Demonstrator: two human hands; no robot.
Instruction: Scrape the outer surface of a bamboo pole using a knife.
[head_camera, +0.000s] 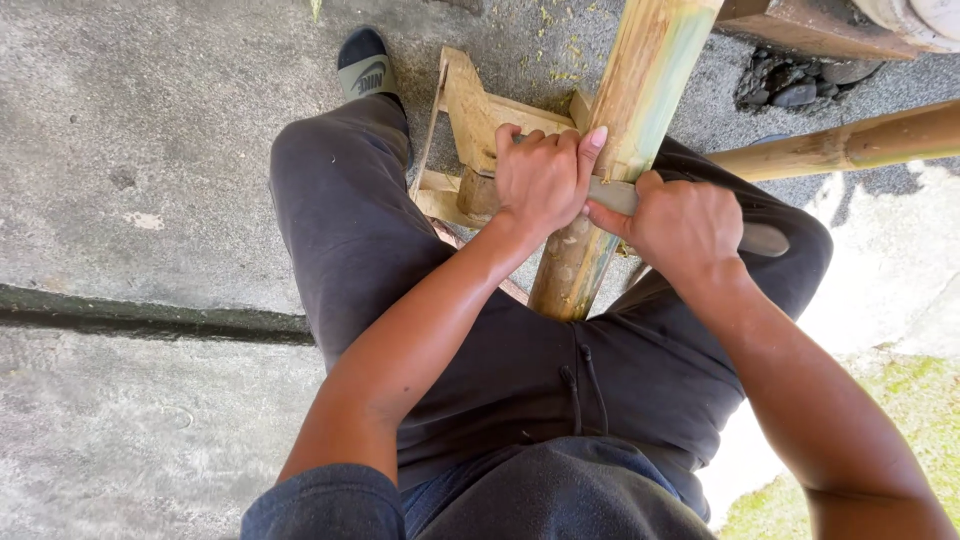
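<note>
Bamboo pole (618, 150): thick, tan with a green streak down one side, slanting from the top of the view down between the person's knees; its lower end sits at the lap.
Pole surface: pale and stripped-looking near the top, browner and rougher lower down.
Blade (700, 215): grey, flat, laid crosswise against the pole at mid-length; both ends covered by hands, one rounded tip poking out at the right.

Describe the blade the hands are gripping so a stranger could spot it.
Find the thick bamboo pole rising between the seated person's knees. A flat grey blade lies across it, the left hand and right hand gripping it. It is the only metal among wood.
</note>
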